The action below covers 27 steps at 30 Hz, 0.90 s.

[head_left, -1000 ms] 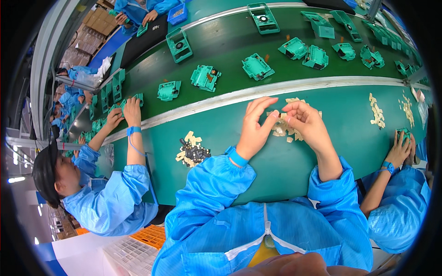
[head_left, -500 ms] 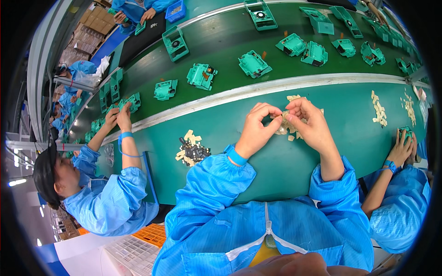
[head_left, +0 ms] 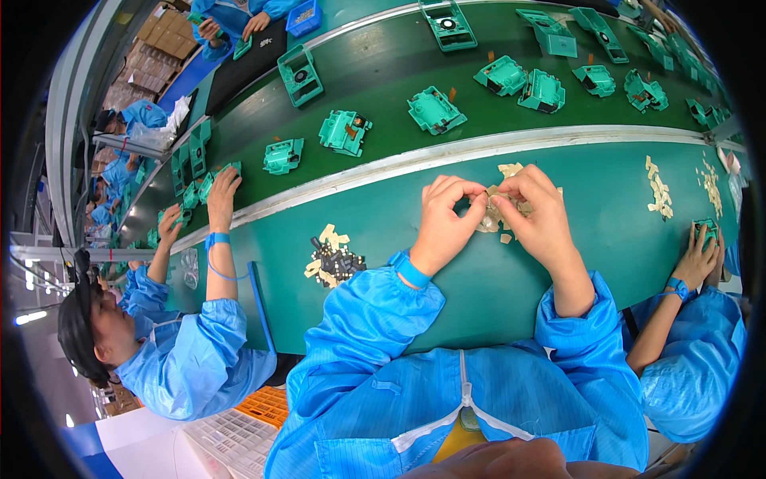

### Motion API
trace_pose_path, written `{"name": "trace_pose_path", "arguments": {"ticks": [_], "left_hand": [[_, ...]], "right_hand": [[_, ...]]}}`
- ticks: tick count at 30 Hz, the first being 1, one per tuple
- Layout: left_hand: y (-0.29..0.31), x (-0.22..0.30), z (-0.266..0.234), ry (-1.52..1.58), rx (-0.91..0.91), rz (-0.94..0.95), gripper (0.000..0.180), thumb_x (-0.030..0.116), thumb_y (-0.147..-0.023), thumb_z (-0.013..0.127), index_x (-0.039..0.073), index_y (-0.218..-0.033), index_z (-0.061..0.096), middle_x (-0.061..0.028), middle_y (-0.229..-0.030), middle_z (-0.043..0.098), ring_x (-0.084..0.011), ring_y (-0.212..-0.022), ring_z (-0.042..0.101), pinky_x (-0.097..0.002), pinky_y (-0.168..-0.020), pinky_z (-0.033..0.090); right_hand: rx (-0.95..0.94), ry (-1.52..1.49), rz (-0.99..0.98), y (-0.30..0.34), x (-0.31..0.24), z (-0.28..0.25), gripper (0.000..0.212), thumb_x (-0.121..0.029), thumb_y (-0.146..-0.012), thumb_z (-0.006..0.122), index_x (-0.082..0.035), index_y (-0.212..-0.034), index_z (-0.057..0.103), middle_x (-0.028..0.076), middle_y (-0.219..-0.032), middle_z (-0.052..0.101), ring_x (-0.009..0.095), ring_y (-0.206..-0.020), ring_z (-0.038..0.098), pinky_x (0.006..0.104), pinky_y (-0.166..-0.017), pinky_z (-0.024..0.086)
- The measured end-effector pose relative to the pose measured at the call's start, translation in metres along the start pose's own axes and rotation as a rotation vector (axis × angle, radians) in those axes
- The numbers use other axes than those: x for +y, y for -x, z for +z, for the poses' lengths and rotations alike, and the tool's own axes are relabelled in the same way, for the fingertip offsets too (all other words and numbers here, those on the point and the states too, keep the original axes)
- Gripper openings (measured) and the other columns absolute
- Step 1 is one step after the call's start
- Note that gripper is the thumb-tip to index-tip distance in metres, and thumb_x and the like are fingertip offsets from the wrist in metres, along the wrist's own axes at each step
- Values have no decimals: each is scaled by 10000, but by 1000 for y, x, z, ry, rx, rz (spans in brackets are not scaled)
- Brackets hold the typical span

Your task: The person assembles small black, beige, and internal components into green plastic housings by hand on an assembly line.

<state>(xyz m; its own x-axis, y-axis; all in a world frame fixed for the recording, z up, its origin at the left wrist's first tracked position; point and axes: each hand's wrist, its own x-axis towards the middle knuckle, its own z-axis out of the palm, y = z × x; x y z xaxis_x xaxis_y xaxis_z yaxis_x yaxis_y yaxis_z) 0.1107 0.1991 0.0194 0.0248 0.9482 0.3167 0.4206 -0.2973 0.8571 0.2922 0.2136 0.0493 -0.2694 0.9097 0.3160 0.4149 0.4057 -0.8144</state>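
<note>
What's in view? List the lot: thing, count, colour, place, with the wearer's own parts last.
cream pieces: four clusters, cream, on the worktable
black parts: one pile, black, worktable's left
green housings: over a dozen, teal, mostly on the belt
belt: one, dark green, beyond the worktable
worktable: one, green, before the wearer
bin: one, blue, top left
boxes: several, brown, upper left
crates: at least two, orange and white, lower left
co-workers: several, blue coats, left, right and far side
coat: one, blue, lower centre
left hand, right hand: two, bare, by the central cluster
</note>
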Motion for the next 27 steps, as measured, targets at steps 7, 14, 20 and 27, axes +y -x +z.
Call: {"name": "trace_pose_path", "arguments": {"ticks": [7,14,20,27], "left_hand": [[2,1,8,-206,47,187,68,100,-809,774,112,-848,720,8,-842,686,-190,-848,608,-354,-799,369],[-1,7,13,-306,76,307,96,79,-777,779,113,-838,713,11,-826,674,-187,-826,597,-367,-765,336],[-3,9,17,-333,87,360,115,73,-757,780,124,-828,706,17,-806,657,-181,-793,579,-371,-752,317],[-4,11,23,-309,89,351,118,74,-755,780,121,-833,705,15,-807,657,-182,-794,578,-373,-755,315]], "right_hand": [[31,135,-135,1,10,-1,89,-36,-819,731,-4,-893,692,109,-834,614,299,-817,605,400,-708,490],[-17,161,-140,2,11,-5,76,-25,-810,712,10,-865,672,122,-816,612,324,-782,619,425,-683,501],[-17,194,-161,2,13,-9,70,-8,-793,699,10,-846,658,125,-812,609,323,-770,619,426,-679,504],[-9,161,-151,1,16,-14,84,-1,-783,704,14,-852,659,127,-803,605,320,-760,615,423,-669,496]]}}
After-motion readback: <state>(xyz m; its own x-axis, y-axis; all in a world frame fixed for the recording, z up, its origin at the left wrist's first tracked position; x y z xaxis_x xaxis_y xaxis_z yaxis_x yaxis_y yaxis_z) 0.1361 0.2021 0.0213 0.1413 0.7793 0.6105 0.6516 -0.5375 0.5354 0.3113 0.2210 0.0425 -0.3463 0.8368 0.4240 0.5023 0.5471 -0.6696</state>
